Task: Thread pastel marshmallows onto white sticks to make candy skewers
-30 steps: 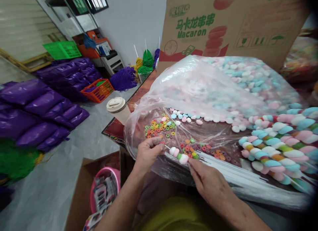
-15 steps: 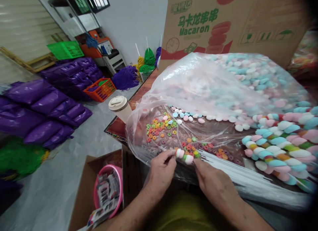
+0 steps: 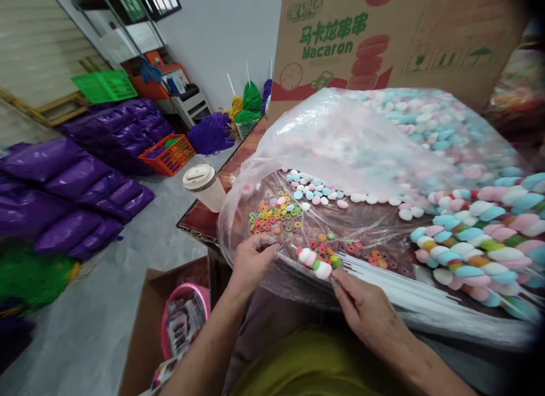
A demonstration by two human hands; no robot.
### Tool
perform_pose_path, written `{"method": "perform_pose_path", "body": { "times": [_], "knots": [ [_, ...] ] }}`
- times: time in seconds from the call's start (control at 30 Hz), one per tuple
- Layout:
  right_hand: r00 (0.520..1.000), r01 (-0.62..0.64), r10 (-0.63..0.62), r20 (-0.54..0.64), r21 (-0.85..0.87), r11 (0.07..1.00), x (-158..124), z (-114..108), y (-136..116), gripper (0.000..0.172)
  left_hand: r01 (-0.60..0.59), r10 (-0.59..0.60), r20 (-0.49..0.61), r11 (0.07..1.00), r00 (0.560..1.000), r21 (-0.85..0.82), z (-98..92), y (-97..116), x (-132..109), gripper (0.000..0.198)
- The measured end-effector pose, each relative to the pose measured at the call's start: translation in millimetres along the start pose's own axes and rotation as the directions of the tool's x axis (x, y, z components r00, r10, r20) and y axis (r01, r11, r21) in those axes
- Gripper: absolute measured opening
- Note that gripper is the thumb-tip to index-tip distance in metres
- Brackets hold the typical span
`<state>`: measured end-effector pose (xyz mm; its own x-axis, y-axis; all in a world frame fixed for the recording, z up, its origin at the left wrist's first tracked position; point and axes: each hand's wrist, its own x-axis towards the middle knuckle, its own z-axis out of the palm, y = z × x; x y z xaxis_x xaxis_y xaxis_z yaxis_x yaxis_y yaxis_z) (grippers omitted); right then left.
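My right hand point(image 3: 364, 305) is closed on the lower end of a marshmallow skewer point(image 3: 315, 264), pinching it just below the sweets. Pink and white marshmallows are threaded on it, with a green ring between them and a red ring near the tip. My left hand point(image 3: 254, 264) is off the skewer, at the near edge of a pile of coloured cereal rings point(image 3: 276, 213); its thumb and forefinger look slightly apart, with nothing visible between them. More rings point(image 3: 326, 251) lie behind the skewer. A bundle of white sticks point(image 3: 395, 288) lies beside my right hand.
A large clear bag point(image 3: 323, 123) of pastel marshmallows covers the table's back. Finished skewers point(image 3: 481, 243) are stacked at right. A lidded cup point(image 3: 205, 186) stands at the table's left corner. Behind is a cardboard box point(image 3: 395, 38); a pink bucket point(image 3: 206, 297) sits below left.
My left hand has left the skewer's tip and moved left toward the ring pile. The right hand still holds the skewer in nearly the same place. The view has shifted slightly.
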<state>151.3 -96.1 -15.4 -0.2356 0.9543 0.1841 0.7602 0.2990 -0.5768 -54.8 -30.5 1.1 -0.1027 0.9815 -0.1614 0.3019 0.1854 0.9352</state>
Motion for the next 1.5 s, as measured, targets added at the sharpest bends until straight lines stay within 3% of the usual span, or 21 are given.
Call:
{"method": "perform_pose_path", "body": {
  "times": [0.1, 0.3, 0.47, 0.63, 0.8, 0.97, 1.1, 1.2, 1.27, 1.4, 1.5],
  "knots": [
    [1.0, -0.001, -0.002, -0.026, -0.088, 0.996, -0.6, 0.6, -3.4, 0.025, 0.102, -0.096, 0.036, 0.926, 0.995, -0.362, 16.7, 7.0, -11.7, 0.02],
    [1.0, 0.005, -0.01, -0.022, -0.206, 0.978, -4.3, -1.4, -2.8, 0.026, 0.043, -0.074, -0.051, 0.893, 0.996, -0.447, 35.9, 10.6, -16.7, 0.018],
    [1.0, 0.007, -0.01, -0.011, -0.259, 0.966, -6.1, -4.0, -2.6, 0.025, -0.025, -0.012, -0.099, 0.931, 0.995, -0.364, 36.0, 14.2, -21.0, 0.017],
    [1.0, -0.011, 0.014, 0.011, -0.223, 0.975, -7.2, -7.6, -3.0, 0.026, -0.132, 0.118, -0.111, 0.983, 0.987, -0.128, 33.5, 15.5, -23.0, 0.013],
    [0.998, -0.037, 0.029, -0.048, -0.184, 0.982, -9.4, -9.7, -3.4, 0.026, -0.18, 0.166, -0.197, 0.982, 0.966, -0.057, 31.1, 11.1, -17.8, 0.016],
    [0.998, -0.027, 0.015, -0.057, -0.215, 0.976, -8.7, -8.1, -5.6, 0.027, -0.231, 0.228, -0.178, 0.973, 0.957, 0.004, 31.7, 9.8, -20.3, 0.015],
    [1.0, -0.009, 0.003, -0.025, -0.247, 0.969, -8.2, -7.9, -7.5, 0.027, -0.326, 0.332, -0.233, 0.943, 0.914, 0.066, 32.2, 7.9, -23.6, 0.014],
    [1.0, -0.003, -0.001, -0.021, -0.23, 0.973, -8.5, -8.1, -7.5, 0.027, -0.375, 0.388, -0.196, 0.922, 0.901, 0.101, 32.2, 5.7, -23.6, 0.012],
    [0.999, -0.004, -0.003, -0.035, -0.198, 0.98, -8.7, -8.2, -7.2, 0.028, -0.38, 0.391, -0.156, 0.92, 0.907, 0.096, 32.1, 4.7, -22.4, 0.011],
    [0.997, 0.0, -0.012, -0.08, -0.154, 0.988, -8.7, -8.8, -7.1, 0.028, -0.279, 0.269, -0.241, 0.96, 0.933, -0.011, 30.7, 5.7, -19.0, 0.014],
    [0.997, 0.007, -0.021, -0.078, -0.171, 0.985, -8.4, -8.4, -8.0, 0.028, -0.263, 0.25, -0.229, 0.964, 0.941, -0.03, 30.5, 7.5, -18.8, 0.014]
  ]
}}
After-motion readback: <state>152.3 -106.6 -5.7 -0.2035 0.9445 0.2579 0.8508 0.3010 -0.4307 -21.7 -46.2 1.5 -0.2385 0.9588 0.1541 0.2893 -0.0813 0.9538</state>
